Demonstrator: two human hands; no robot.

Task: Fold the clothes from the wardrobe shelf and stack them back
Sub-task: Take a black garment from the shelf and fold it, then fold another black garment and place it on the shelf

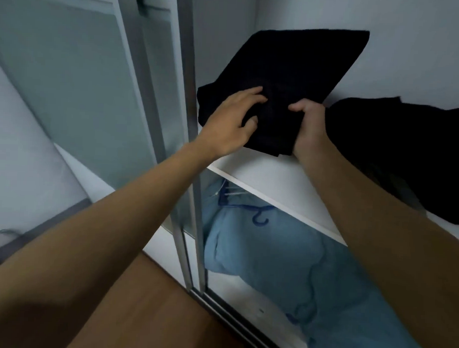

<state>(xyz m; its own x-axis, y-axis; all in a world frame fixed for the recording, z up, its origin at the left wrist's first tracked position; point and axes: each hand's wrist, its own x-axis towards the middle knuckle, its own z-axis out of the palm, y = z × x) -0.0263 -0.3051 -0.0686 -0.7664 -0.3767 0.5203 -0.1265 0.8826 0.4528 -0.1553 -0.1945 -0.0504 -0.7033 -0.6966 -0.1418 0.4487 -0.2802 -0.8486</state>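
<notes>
Garment (pixel 286 71), black and folded into a flat, roughly square slab, is at 12 o'clock in the view, held tilted over the back of the white shelf (pixel 275 180), its far corner raised toward the wardrobe's back wall at 1 o'clock and its near edge low by the hands. Whether its underside touches the shelf cannot be told. The left hand (pixel 230 121) comes in from 8 o'clock and grips the garment's near left part, fingers bent over the top of the cloth and thumb pressed in from the side. The right hand (pixel 307 124) comes in from 5 o'clock and clutches the near edge, fingers curled tightly round a bunch of cloth. At 3 o'clock from the garment a loose black pile (pixel 406 143) lies on the same shelf, just beside the right wrist. Below the shelf, at 6 o'clock, hangs blue cloth (pixel 285 267) with a blue hanger (pixel 258 214) at its top. A frosted sliding door (pixel 96 91) stands at 9 o'clock, and brown floor (pixel 153 314) shows at 7 o'clock
</notes>
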